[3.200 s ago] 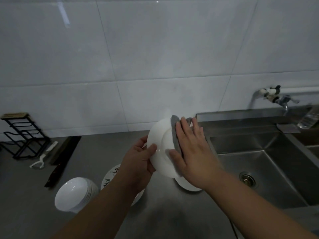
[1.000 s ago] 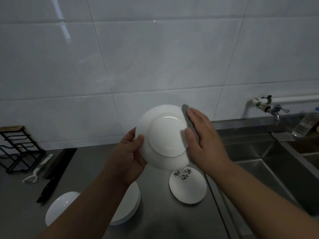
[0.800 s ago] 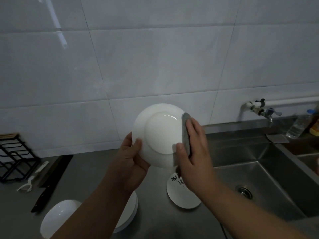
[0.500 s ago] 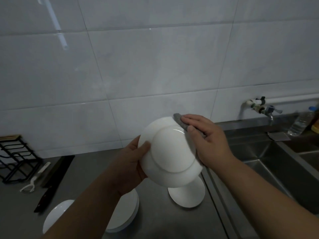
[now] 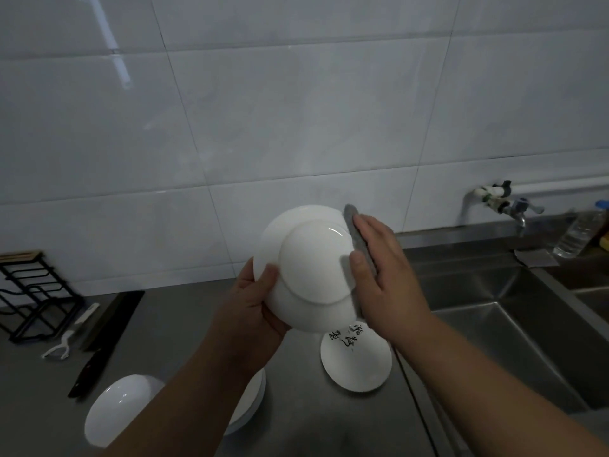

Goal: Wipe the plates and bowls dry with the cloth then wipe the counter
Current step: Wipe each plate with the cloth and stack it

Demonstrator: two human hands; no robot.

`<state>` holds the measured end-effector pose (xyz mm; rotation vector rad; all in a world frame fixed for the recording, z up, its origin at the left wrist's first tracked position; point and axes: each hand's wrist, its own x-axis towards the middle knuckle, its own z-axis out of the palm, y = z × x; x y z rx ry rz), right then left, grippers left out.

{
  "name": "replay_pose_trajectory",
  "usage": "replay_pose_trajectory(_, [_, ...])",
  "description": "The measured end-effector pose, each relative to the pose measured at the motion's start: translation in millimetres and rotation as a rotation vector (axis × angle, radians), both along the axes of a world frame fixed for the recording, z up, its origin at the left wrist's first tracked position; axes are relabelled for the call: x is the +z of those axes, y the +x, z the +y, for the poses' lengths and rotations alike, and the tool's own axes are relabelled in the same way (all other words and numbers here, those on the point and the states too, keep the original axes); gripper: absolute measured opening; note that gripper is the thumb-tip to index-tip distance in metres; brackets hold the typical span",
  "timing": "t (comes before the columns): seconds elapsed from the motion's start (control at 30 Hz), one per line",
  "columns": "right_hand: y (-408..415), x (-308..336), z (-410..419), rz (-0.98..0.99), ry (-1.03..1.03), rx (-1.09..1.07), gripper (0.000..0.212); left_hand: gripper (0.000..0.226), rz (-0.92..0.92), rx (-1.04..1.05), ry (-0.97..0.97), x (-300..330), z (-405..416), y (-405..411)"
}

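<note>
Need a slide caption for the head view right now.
Left hand grips round white plate, underside up, above steel counter; right hand presses grey cloth against its rim.

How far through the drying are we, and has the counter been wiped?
In hand: left hand holds a white plate; right hand presses the grey cloth on its underside. Lettered plate lies set down, perhaps done. White bowl and steel counter remain.
</note>
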<state>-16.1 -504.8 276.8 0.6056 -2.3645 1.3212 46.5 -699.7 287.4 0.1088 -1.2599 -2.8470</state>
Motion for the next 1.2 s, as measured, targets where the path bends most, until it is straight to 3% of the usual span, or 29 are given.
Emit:
replay_pose_trajectory(0.2, [42,-35,-19,-0.064,-0.204,-0.026,0.07,0.048,-0.008,0.017,0.03,-6,9,-6])
replay_pose_trajectory(0.3, [18,-25,-8,-0.055,-0.309,-0.1,0.054,0.051,-0.04,-0.049,-0.083,-7,3,-6])
replay_pose_trajectory(0.47, [-29,11,17,-0.052,-0.2,0.094,0.034,0.047,-0.068,-0.142,-0.175,-1,-13,-8])
replay_pose_trajectory(0.73, [49,-45,-16,-0.107,-0.03,0.021,0.079,0.049,-0.01,0.038,-0.065,-12,-3,-9])
replay_pose_trajectory(0.9, [3,-13,-4,-0.078,-0.018,0.006,0.07,0.05,0.007,0.052,-0.029,-12,-3,-10])
replay_pose_trajectory(1.1, [33,-23,-21,-0.09,-0.176,0.086,0.079,0.055,0.051,0.055,-0.047,-6,4,-16])
replay_pose_trajectory(1.2, [33,-27,-22,-0.033,-0.346,0.037,0.066,0.064,0.052,-0.015,-0.143,-3,-6,-16])
